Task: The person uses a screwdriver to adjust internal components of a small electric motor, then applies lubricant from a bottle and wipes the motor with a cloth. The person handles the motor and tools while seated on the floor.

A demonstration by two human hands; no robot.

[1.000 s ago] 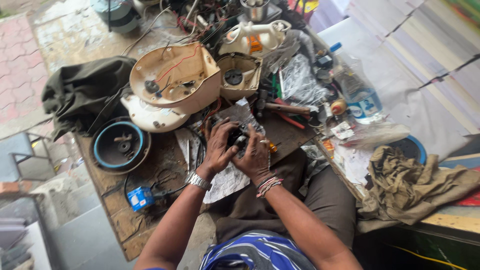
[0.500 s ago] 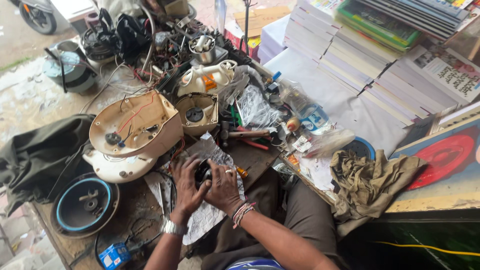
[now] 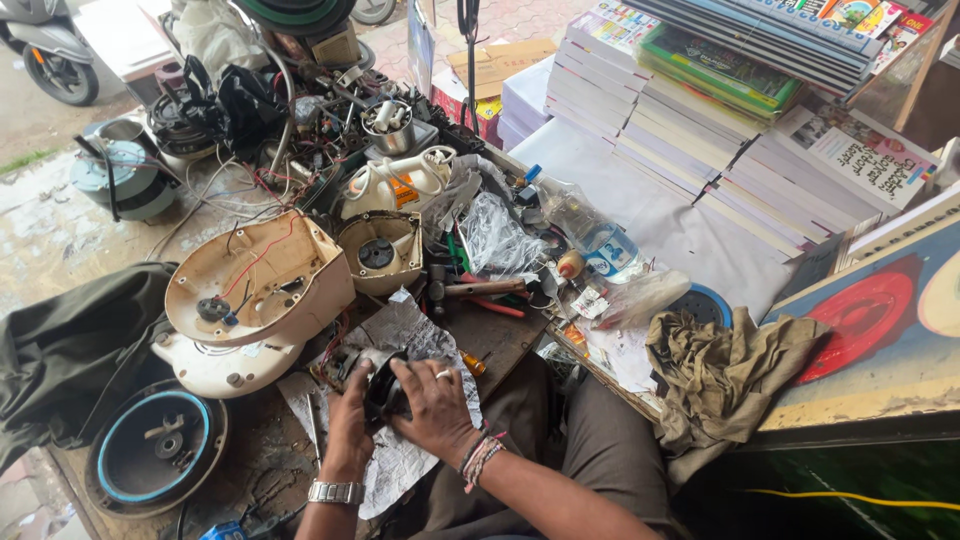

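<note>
From the head camera, the only view, both hands meet over a small dark motor part (image 3: 385,392) at the near edge of the cluttered workbench (image 3: 250,460), resting on a crumpled sheet of foil-like paper (image 3: 420,340). The left hand (image 3: 350,420) cups the part from the left with its fingers curled against the side, and the right hand (image 3: 432,400), with a ring on one finger, lies over the top with its fingers bent and pressed close together on the part; whether the fingertips pinch a smaller piece underneath cannot be told. The part looks like metal and hard plastic, so it is probably dense for its size, stiff and unlikely to give under pressure, perhaps greasy and a little slippery; holding it around its round body with both palms seems the safest way, keeping clear of any thin wires. Counting what lies about: one cream appliance base (image 3: 255,280) turned open side up with red wires inside, one white lid (image 3: 225,365) under it, one smaller cream housing (image 3: 382,250), one round blue-rimmed disc (image 3: 155,450), one hammer (image 3: 480,288), one orange-handled screwdriver (image 3: 472,362), one plastic bottle (image 3: 590,235), one olive rag (image 3: 725,370), one dark cloth (image 3: 70,350), and several stacks of books (image 3: 720,130) to the right, too many to count singly.
</note>
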